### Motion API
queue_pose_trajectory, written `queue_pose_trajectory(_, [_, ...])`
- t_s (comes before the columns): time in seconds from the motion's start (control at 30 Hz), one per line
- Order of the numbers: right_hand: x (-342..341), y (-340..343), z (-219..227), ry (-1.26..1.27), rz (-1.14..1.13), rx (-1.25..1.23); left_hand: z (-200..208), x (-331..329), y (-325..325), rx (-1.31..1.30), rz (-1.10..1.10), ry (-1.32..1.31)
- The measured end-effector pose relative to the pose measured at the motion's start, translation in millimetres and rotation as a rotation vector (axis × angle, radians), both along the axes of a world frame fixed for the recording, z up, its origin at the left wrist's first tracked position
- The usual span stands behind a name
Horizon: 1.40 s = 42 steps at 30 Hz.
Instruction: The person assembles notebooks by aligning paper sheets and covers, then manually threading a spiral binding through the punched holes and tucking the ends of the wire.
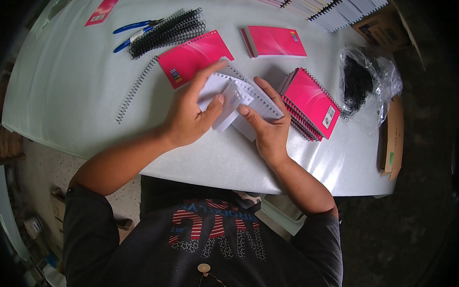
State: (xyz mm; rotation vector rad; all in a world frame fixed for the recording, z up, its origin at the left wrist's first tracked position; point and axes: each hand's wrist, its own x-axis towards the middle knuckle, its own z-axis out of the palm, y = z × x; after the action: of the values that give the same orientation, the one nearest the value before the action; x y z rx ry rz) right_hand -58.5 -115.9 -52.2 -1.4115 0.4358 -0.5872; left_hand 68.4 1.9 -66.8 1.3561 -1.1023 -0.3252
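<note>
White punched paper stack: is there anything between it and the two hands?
Nothing visible. The left hand and right hand both grip the white punched paper stack directly, above the pale table.

Colours as recorded:

- Bench (64, 87): pale grey-white, plain.
- Punched paper block (256, 101), held in the hands: white, with a row of small holes along one edge.
- Loose cover (192, 56): bright pink, with a small multicoloured mark.
- Unbound pad (273, 41): pink cover, white page edges.
- Bound notebook stack (312, 101): pink covers, black spiral wire, a white label.
- Wire coil bundle (167, 30): black.
- Single coil (135, 89): dark grey.
- Two pliers (135, 31): blue handles.
- Plastic bag (368, 80): clear, black contents.
- Shirt (206, 244): dark grey, with a red, white and star-patterned print.
</note>
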Motion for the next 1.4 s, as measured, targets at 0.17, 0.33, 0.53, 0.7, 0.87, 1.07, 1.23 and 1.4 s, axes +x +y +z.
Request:
queue_pose_trajectory(0.17, [0.3,0.1,-0.8,0.010,-0.027,-0.036,-9.5,-4.0,-5.8,-0.152,0.181,0.182])
queue_pose_trajectory(0.33, [-0.2,-1.1,-3.1,0.014,-0.074,-0.060,-0.4,14.2,1.4,-0.058,0.137,-0.138])
queue_pose_trajectory(0.53, [-0.5,-1.2,-2.2,0.032,-0.069,-0.052,0.6,7.1,-1.7,0.061,0.186,-0.007])
queue_pose_trajectory(0.7, [-0.4,-1.9,-4.5,0.032,-0.071,-0.055,0.7,10.1,-6.2,0.100,0.373,-0.287])
queue_pose_trajectory(0.87, [-0.8,-2.0,-4.2,0.032,-0.077,-0.057,4.3,4.2,1.9,0.185,0.418,-0.340])
queue_pose_trajectory(1.07, [-1.2,-3.2,-4.2,0.044,-0.097,-0.083,4.5,-1.6,2.9,0.123,0.079,-0.229])
queue_pose_trajectory(1.23, [-1.1,-3.3,-4.0,0.060,-0.107,-0.112,-0.7,-6.4,0.7,0.104,0.187,-0.204])
queue_pose_trajectory(1.4, [-0.6,-1.8,-1.4,0.060,-0.113,-0.098,-15.5,2.1,-7.7,0.046,0.248,0.115])
